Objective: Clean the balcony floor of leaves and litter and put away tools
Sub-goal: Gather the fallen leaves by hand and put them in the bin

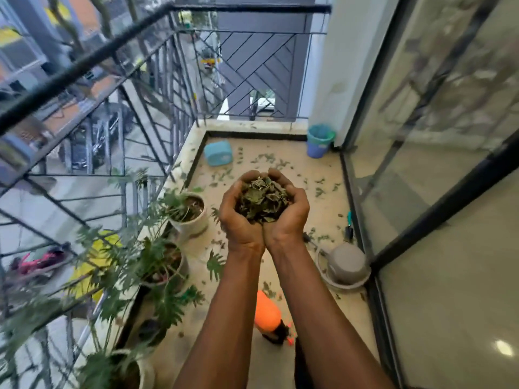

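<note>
here, hands: left hand [238,217] and right hand [290,214] cupped together, fingers curled round a leaf heap [261,200].
heap position: above the balcony floor [325,214], well apart from the blue bin [318,141] in the far corner.
advice: keep palm edges pressed, level, until over the bin.
unclear: bin contents; small tool [349,227] by the glass, blurred.

Pots [188,213] L, bin [320,141] far-R corner
</note>
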{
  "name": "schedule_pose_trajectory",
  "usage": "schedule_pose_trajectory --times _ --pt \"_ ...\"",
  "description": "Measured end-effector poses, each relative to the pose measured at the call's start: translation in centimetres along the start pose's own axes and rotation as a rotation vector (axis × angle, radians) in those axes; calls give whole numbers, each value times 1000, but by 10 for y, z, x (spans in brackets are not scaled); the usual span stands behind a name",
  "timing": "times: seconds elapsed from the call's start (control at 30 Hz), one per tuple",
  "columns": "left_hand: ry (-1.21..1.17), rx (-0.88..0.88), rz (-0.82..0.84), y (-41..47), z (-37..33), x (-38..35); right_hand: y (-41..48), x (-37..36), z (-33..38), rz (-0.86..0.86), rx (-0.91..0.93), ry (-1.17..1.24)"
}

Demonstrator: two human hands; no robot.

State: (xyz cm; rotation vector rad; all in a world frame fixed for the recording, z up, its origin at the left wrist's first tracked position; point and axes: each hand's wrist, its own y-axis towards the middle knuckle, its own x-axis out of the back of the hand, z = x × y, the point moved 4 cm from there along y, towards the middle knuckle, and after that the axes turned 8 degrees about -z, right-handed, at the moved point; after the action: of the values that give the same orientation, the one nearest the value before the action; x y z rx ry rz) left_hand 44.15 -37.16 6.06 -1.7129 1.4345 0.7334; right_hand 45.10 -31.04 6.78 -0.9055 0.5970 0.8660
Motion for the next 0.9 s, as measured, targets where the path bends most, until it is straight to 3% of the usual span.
schedule_pose_trajectory --times 0.17,0.47,0.9 --pt "-9 197 -9 61 58 -35 83 -1 32 -7 56 -22" --pt "-72 98 -174 197 131 -144 255 -45 131 24 198 -166" --pt "-46 61 -182 342 187 -197 412 -87 161 29 -92 58"
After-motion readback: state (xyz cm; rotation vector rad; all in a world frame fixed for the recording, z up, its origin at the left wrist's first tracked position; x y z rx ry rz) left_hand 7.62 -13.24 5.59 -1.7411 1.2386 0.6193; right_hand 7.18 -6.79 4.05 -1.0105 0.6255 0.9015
